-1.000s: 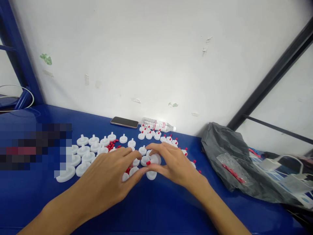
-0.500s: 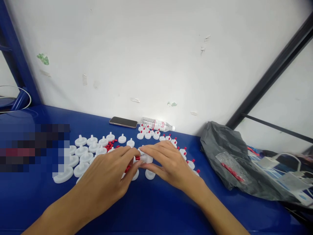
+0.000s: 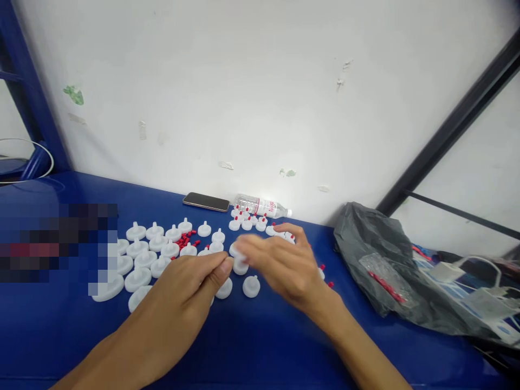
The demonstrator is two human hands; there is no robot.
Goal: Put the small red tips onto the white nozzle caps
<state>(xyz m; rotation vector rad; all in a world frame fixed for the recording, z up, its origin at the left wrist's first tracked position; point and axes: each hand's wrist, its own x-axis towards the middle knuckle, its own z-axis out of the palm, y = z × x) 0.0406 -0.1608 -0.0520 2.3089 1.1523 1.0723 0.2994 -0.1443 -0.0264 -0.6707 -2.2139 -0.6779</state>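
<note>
My left hand (image 3: 184, 295) is closed, thumb pressed to the fingers; what it holds, if anything, is hidden. Just right of it, my right hand (image 3: 284, 265) is smeared by motion, its fingertips over a white cap piece (image 3: 240, 266). Several round white pieces with nozzles (image 3: 137, 249) spread across the left of the blue table. Small red caps (image 3: 186, 239) lie in a pile among them. At the back, white pieces with red tips (image 3: 246, 223) stand in a group. One bare white piece (image 3: 251, 286) sits between my hands, toward the front.
A black phone (image 3: 206, 202) and a plastic bottle (image 3: 264, 207) lie along the wall. A dark plastic bag (image 3: 357, 244) with a clear packet of red pieces (image 3: 388, 284) is at the right, beside white power adapters (image 3: 444, 270). Blue table (image 3: 252, 346) runs underneath.
My right hand has moved slightly right and its fingers have shifted away from my left fingertips. The red cap seen between my left fingers earlier is no longer visible.
</note>
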